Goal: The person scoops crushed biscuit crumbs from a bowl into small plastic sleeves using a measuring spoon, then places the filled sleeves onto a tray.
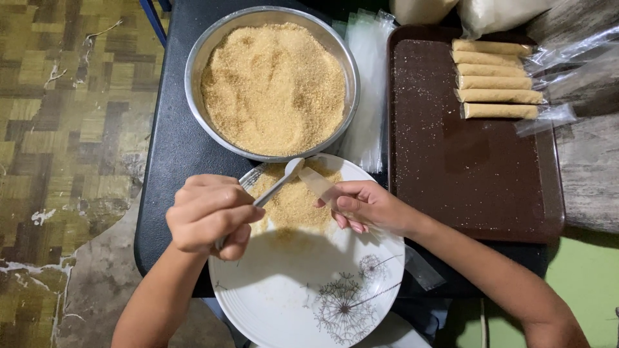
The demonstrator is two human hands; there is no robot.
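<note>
We are looking straight down at our own two hands over a white plate (284, 303) with a dandelion print, near edge of the dark tabletop (171, 148). Our left hand (209, 216) is closed around the handle of a spoon (280, 182), whose bowl points far and right toward the mouth of a slim clear plastic sleeve (317, 182). Our right hand (367, 206) is pinched on that sleeve, holding it slanted over a small heap of golden-brown granules (293, 203) lying on the plate's far side. The sleeve looks mostly unfilled from here, though we cannot tell how much has gone in.

Just beyond the plate sits the big metal bowl (271, 84), heaped nearly to the rim with the same brown granules, so we judge the supply has hardly been dented. To the right, the brown tray (464, 167) carries six filled tubes (496, 80) laid side by side at its far right corner, the rest of it bare but for scattered grains. Between bowl and tray a stack of empty clear sleeves (367, 96) waits.

So by our reckoning: six packed, one in hand, plenty of sleeves and granules left.
</note>
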